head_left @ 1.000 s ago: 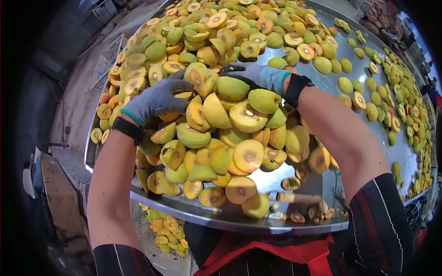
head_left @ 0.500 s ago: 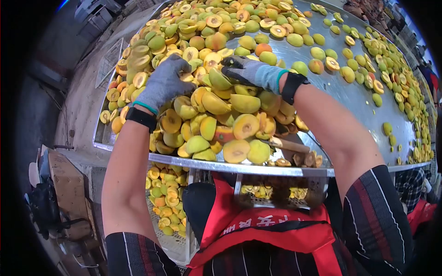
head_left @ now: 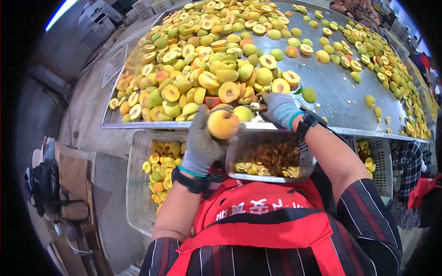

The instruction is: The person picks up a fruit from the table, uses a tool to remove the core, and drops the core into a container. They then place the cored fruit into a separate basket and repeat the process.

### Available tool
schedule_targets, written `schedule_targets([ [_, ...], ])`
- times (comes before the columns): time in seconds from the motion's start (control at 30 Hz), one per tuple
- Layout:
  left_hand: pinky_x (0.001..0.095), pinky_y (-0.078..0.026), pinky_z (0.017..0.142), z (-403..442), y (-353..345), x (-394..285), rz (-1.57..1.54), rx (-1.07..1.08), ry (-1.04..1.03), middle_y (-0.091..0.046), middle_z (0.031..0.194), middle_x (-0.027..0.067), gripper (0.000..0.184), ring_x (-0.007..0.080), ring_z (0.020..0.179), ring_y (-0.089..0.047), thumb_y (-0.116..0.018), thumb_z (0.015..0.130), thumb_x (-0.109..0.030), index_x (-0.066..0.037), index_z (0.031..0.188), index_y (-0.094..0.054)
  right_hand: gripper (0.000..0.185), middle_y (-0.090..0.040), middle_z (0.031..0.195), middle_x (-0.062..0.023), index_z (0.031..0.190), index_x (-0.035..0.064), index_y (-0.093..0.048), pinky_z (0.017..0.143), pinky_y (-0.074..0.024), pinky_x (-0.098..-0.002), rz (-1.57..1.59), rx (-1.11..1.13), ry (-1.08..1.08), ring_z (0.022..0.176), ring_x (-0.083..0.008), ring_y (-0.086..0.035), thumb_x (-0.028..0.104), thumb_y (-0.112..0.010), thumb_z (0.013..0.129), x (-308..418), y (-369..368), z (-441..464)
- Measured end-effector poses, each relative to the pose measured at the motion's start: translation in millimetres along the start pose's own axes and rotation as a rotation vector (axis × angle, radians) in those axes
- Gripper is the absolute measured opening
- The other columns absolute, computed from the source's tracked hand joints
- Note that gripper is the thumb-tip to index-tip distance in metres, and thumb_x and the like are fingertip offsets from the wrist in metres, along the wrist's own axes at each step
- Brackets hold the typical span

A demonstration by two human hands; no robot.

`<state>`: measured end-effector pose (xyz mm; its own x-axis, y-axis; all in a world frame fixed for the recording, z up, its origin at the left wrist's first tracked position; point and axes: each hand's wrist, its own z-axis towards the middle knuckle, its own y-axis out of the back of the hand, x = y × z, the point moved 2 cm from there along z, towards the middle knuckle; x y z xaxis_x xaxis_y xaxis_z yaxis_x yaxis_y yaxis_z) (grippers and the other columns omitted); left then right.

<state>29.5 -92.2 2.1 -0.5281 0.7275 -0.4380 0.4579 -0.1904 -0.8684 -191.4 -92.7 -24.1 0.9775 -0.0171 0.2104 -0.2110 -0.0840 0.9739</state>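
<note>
My left hand (head_left: 202,142), in a grey glove, is closed round a yellow-orange peach (head_left: 223,124) above the table's front edge. My right hand (head_left: 280,109), also gloved, is at that edge with its fingers curled. A small part of something shows at its fingertips, too hidden to name. Just beyond both hands lies a heap of whole and halved peaches (head_left: 198,69), many halves with the stone showing. One green peach (head_left: 309,95) sits beside my right hand.
The metal table (head_left: 331,99) has a raised front rim. Below it are a bin (head_left: 271,158) of brown stones and scraps, and a crate (head_left: 138,184) of peach halves on the left. More peaches (head_left: 396,73) line the right side. Another person (head_left: 357,9) is at the far end.
Both hands have come back from the heap to the table's front edge. My left hand now holds a peach. The wooden handle that lay near the edge no longer shows clearly. The view has shifted.
</note>
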Motion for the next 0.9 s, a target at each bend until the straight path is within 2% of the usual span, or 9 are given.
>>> schedule_targets([
  [0.27, 0.0399, -0.053, 0.064, -10.4, -2.7, 27.4, -0.131, 0.023, 0.003, -0.058, 0.106, 0.015, 0.043, 0.0329, 0.093, -0.059, -0.046, 0.091, -0.039, -0.004, 0.116, -0.049, 0.037, -0.06, 0.097, -0.0217, 0.1, 0.0027, -0.055, 0.076, -0.0463, -0.042, 0.114, -0.092, -0.031, 0.091, -0.0369, -0.057, 0.026, -0.062, 0.072, -17.0, 25.5, -38.0],
  [0.4, 0.0338, -0.053, 0.059, -6.8, -7.5, 39.1, -0.125, 0.097, 0.068, -0.058, 0.101, 0.0137, 0.046, 0.0302, 0.09, -0.06, -0.044, 0.091, -0.044, -0.004, 0.114, -0.049, 0.036, -0.062, 0.086, -0.0136, 0.098, 0.0019, -0.055, 0.069, -0.048, -0.0332, 0.822, -0.385, -0.167, 0.081, -0.0249, -0.061, 0.029, -0.065, 0.076, -45.9, 4.6, -63.4],
  [0.47, 0.0333, -0.053, 0.059, -1.3, -9.7, 47.8, -0.126, 0.149, 0.12, -0.059, 0.1, 0.0126, 0.047, 0.0295, 0.089, -0.06, -0.044, 0.091, -0.045, -0.005, 0.114, -0.049, 0.025, -0.059, 0.091, -0.0078, 0.109, 0.002, -0.055, 0.067, -0.0461, -0.0262, 1.415, -0.003, -0.236, 0.079, -0.0134, -0.056, 0.015, -0.051, 0.087, -37.3, 9.4, -91.5],
  [0.5, 0.0336, -0.053, 0.059, 1.5, -10.4, 52.8, -0.042, 0.115, 0.083, -0.058, 0.099, 0.0117, 0.048, 0.0282, 0.09, -0.06, -0.043, 0.091, -0.046, -0.004, 0.114, -0.049, 0.024, -0.059, 0.091, -0.0076, 0.108, 0.002, -0.055, 0.064, -0.0474, -0.0244, 1.132, -0.19, 0.109, 0.077, -0.0129, -0.058, 0.018, -0.046, 0.091, -14.5, 24.2, -108.9],
  [0.57, 0.0338, -0.053, 0.059, 4.6, -11.8, 64.7, 0.041, 0.077, 0.057, -0.058, 0.099, 0.0109, 0.049, 0.0268, 0.091, -0.059, -0.042, 0.091, -0.047, -0.004, 0.114, -0.049, 0.024, -0.058, 0.09, -0.0065, 0.107, 0.0022, -0.054, 0.064, -0.0497, -0.0258, 2.114, 0.067, -0.131, 0.074, -0.0145, -0.059, 0.02, -0.046, 0.093, 10.3, -7.8, -111.7],
  [0.63, 0.0319, -0.055, 0.051, 7.0, -13.8, 75.4, -0.011, 0.025, 0.022, -0.059, 0.101, 0.0114, 0.048, 0.025, 0.086, -0.063, -0.042, 0.092, -0.045, -0.004, 0.117, -0.048, 0.026, -0.058, 0.091, -0.0072, 0.107, 0.0019, -0.053, 0.069, -0.0519, -0.0286, 1.874, -0.084, 0.097, 0.077, -0.0161, -0.06, 0.022, -0.046, 0.093, 12.7, -24.7, -115.4],
  [0.67, 0.0374, -0.056, 0.062, 5.8, -15.6, 78.1, 0.031, 0.023, -0.024, -0.058, 0.103, 0.0117, 0.049, 0.0246, 0.09, -0.062, -0.042, 0.092, -0.045, -0.004, 0.119, -0.047, 0.026, -0.058, 0.091, -0.0075, 0.108, 0.0023, -0.053, 0.07, -0.0516, -0.0282, 2.159, -0.062, -0.033, 0.077, -0.0161, -0.06, 0.022, -0.046, 0.093, 18.7, -23.0, -118.4],
  [0.83, 0.041, -0.049, 0.087, 7.7, 4.5, 95.9, 0.14, -0.037, 0.012, -0.056, 0.111, 0.0111, 0.044, 0.0228, 0.1, -0.057, -0.043, 0.093, -0.039, -0.005, 0.119, -0.046, 0.027, -0.058, 0.101, -0.0044, 0.113, 0.0023, -0.053, 0.08, -0.0465, -0.0243, 2.127, 0.024, 0.041, 0.089, -0.0104, -0.056, 0.018, -0.052, 0.091, 24.5, -23.0, -132.3],
  [0.9, 0.0388, -0.047, 0.089, 10.0, 3.8, 96.7, 0.295, -0.019, -0.172, -0.055, 0.113, 0.0114, 0.043, 0.0235, 0.101, -0.056, -0.043, 0.094, -0.038, -0.004, 0.119, -0.046, 0.029, -0.059, 0.101, -0.0044, 0.112, 0.0014, -0.053, 0.08, -0.0461, -0.025, 1.404, -0.238, 0.269, 0.09, -0.0098, -0.056, 0.02, -0.053, 0.091, 32.0, -13.9, -134.5],
])
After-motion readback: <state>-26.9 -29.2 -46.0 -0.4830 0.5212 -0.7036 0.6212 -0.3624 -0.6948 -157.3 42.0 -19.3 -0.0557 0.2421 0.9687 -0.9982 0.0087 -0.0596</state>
